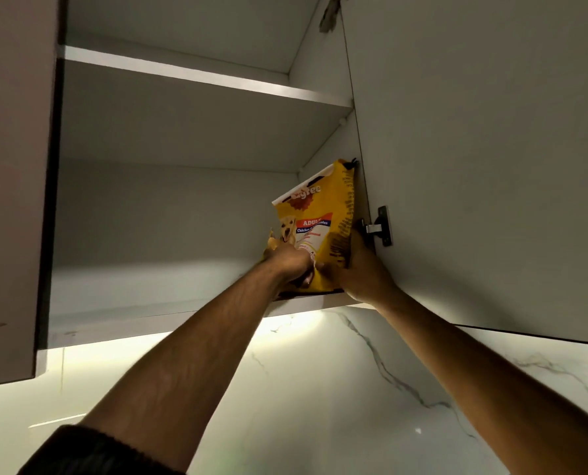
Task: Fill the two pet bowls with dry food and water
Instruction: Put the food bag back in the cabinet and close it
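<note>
Head view: yellow dog food bag upright on bottom cabinet shelf, tight against right cabinet wall by hinge. Left hand clutching crumpled lower front; right hand cupped round bag's lower right side. Soft, crinkly, probably weighty, contents likely shifting; best supported underneath. Bowls out of sight

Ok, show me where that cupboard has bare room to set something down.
The lower shelf is bare from its left wall to the yellow food bag. The right corner is crowded: bag, left hand, right hand, hinge. The upper shelf's top is hidden.
</note>
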